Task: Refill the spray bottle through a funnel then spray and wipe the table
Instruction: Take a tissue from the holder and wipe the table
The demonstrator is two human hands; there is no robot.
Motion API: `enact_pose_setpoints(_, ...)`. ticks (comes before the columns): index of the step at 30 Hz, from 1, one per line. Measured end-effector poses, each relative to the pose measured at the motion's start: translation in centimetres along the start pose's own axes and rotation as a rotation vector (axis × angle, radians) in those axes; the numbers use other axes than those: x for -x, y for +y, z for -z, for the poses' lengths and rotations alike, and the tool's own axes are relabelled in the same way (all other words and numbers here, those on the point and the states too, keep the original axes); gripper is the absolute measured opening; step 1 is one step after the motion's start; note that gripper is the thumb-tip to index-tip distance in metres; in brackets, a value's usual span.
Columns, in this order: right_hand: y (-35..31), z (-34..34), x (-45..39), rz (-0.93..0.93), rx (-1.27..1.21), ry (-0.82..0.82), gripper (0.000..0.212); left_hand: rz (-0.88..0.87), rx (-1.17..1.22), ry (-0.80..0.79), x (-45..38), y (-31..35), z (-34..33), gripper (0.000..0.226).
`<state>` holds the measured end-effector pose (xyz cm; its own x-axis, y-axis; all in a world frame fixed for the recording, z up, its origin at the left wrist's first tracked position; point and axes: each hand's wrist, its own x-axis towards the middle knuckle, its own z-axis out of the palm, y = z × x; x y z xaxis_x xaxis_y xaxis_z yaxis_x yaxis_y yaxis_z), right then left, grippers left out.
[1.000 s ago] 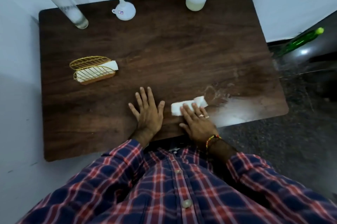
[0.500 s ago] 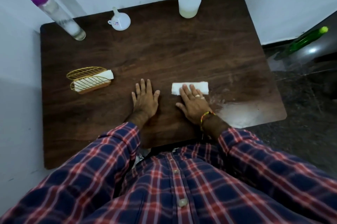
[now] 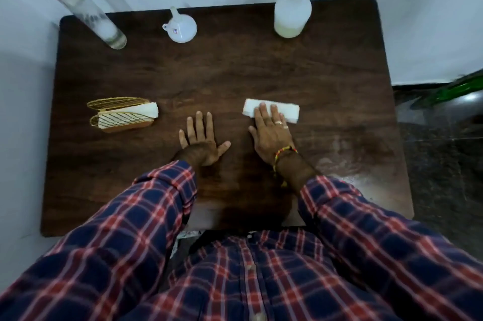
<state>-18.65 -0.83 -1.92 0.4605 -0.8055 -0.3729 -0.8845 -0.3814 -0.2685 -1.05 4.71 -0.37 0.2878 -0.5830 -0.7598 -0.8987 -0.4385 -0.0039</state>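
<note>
A folded white tissue (image 3: 288, 111) lies on the dark wooden table (image 3: 261, 72), right of centre. My right hand (image 3: 269, 135) presses on it with straight fingers. My left hand (image 3: 201, 140) rests flat on the bare wood beside it, fingers spread. The white spray bottle (image 3: 292, 12) stands at the far right edge. A white funnel (image 3: 181, 29) sits upside down at the far middle. A tall clear bottle with a purple cap (image 3: 86, 12) stands at the far left. A wet smear (image 3: 347, 164) shines near the table's right front.
A gold wire holder with white tissues (image 3: 122, 114) sits on the left side. White walls close in the table at the back and left. A green bottle (image 3: 460, 88) lies on the dark floor to the right.
My right hand has pushed the tissue away from me, from the front edge toward the table's middle. My left hand has slid forward too. The wet smear now lies behind my right hand.
</note>
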Motion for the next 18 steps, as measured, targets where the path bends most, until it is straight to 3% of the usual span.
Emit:
enact_pose_setpoints(6, -1.6, 0.4, -1.5, 0.288, 0.191, -0.122, 0.060, 0.014, -0.048, -0.081, -0.5, 0.2, 0.4, 0.103)
enact_pose_setpoints(12, 0.8, 2.3, -6.9, -0.016, 0.070, 0.054, 0.059, -0.007, -0.065, -0.090, -0.7, -0.1, 0.5, 0.100)
enact_pose_setpoints(18, -1.4, 1.9, -8.2, 0.212, 0.131, -0.040, 0.064, 0.001, -0.059, 0.015, -0.5, 0.0, -0.3, 0.099)
